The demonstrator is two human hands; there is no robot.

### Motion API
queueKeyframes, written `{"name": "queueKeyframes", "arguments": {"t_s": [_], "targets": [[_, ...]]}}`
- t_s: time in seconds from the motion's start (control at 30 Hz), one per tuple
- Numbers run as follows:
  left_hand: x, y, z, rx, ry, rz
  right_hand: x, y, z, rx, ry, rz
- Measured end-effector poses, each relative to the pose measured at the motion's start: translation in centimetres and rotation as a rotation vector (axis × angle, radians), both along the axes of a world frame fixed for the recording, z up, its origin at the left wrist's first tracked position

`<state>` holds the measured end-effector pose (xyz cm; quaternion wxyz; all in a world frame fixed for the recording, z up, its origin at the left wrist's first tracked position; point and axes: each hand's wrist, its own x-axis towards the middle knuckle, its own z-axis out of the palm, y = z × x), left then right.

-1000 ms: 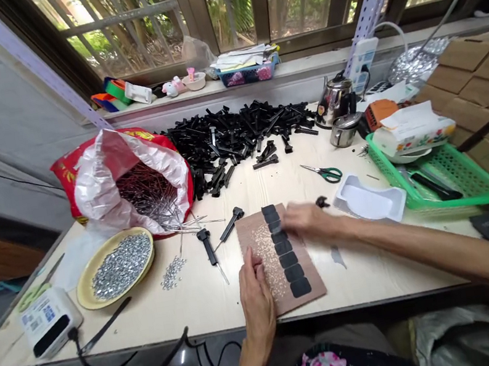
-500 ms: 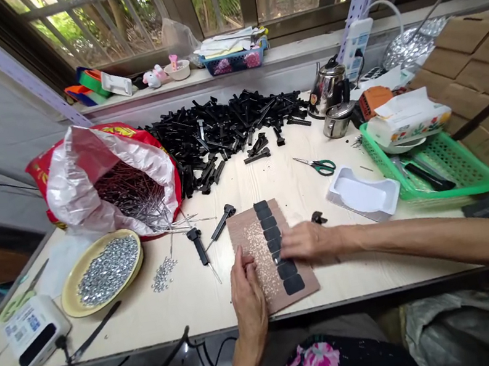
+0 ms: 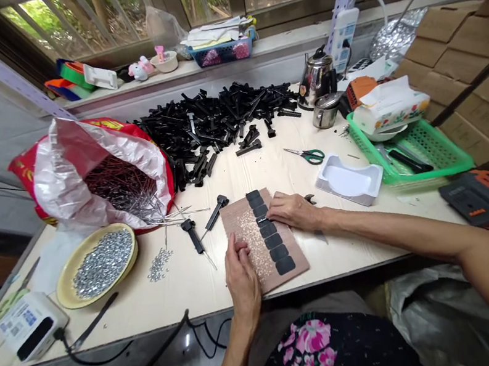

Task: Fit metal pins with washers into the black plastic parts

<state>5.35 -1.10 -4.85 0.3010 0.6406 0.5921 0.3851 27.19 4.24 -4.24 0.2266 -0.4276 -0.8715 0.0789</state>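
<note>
A thin brown board (image 3: 291, 250) lies near the table's front edge. Down it runs a row of black rounded pads (image 3: 274, 241), with many tiny pale bits (image 3: 249, 232) scattered to their left. My left hand (image 3: 241, 277) holds the board's left edge, fingers close together. Over the upper-middle pads, my right hand (image 3: 293, 209) has its fingertips pinched; a small shiny sliver shows beside them, too little to name. Left of the board lie two black clips with metal prongs, one (image 3: 193, 236) nearer and one (image 3: 217, 211) farther.
A yellow bowl (image 3: 133, 261) of shiny rhinestones and a red bag (image 3: 20, 170) of metal pins stand at left. Black clips (image 3: 215, 119) are heaped at the back. Scissors (image 3: 312, 156), a white tray (image 3: 350, 181) and a green basket (image 3: 447, 158) lie to the right.
My right hand has moved up the row of pads, away from me. My left hand stays at the board's edge. The whole view has shifted slightly.
</note>
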Motion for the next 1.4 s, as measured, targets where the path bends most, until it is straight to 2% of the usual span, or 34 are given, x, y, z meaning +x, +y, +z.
{"name": "queueKeyframes", "arguments": {"t_s": [0.1,0.23,0.3,0.37,0.43,0.5,0.53,0.57,0.63,0.7,0.77,0.87,0.93,1.0,1.07,1.13,1.23,1.4], "targets": [[0.3,0.0,-0.3,0.024,-0.001,-0.006,1.2,-2.0,2.2,-0.097,0.112,-0.063],[-0.2,0.1,-0.1,0.053,0.064,-0.02,5.4,-7.4,7.3,-0.223,0.206,-0.152],[-1.2,0.6,0.2,0.095,0.132,0.033,7.9,-10.3,9.5,-0.316,0.202,-0.18],[-2.2,1.6,0.5,0.148,0.171,0.123,10.3,-13.5,10.5,-0.425,0.169,-0.206],[-2.6,2.4,0.5,0.181,0.166,0.131,12.1,-17.7,10.1,-0.514,0.108,-0.264],[-2.3,2.3,0.4,0.144,0.136,0.09,13.1,-22.9,8.4,-0.557,0.054,-0.353],[-1.9,1.8,0.4,0.134,0.122,0.111,13.4,-25.5,7.3,-0.532,0.018,-0.398],[-1.4,1.2,0.3,0.089,0.093,0.058,13.6,-27.7,6.1,-0.468,-0.005,-0.45],[-0.4,0.0,0.3,0.058,0.03,-0.032,14.3,-29.9,4.2,-0.261,0.014,-0.572],[0.1,-0.8,0.5,0.076,-0.037,-0.071,14.6,-28.0,3.5,-0.168,0.035,-0.533],[-0.2,-1.1,0.9,0.119,-0.088,-0.06,12.7,-22.7,4.6,-0.085,0.042,-0.407],[-2.3,-1.3,1.7,0.18,-0.07,0.031,4.7,-13.0,7.3,0.009,0.053,-0.172],[-4.8,-1.3,1.9,0.202,-0.028,0.163,-2.0,-7.0,7.9,0.044,0.018,0.036],[-7.9,-1.1,1.7,0.211,0.032,0.297,-7.8,-1.9,7.1,0.131,-0.055,0.137],[-11.4,-0.6,1.2,0.213,0.112,0.404,-12.1,2.2,5.5,0.156,-0.18,0.198],[-14.5,-0.1,0.6,0.214,0.189,0.464,-14.6,5.4,3.8,0.139,-0.328,0.242],[-17.5,0.3,-0.1,0.213,0.289,0.466,-16.2,8.6,1.8,0.11,-0.481,0.297],[-18.4,1.3,-0.1,0.219,0.501,0.352,-16.7,10.7,0.5,0.178,-0.573,0.441]]}}
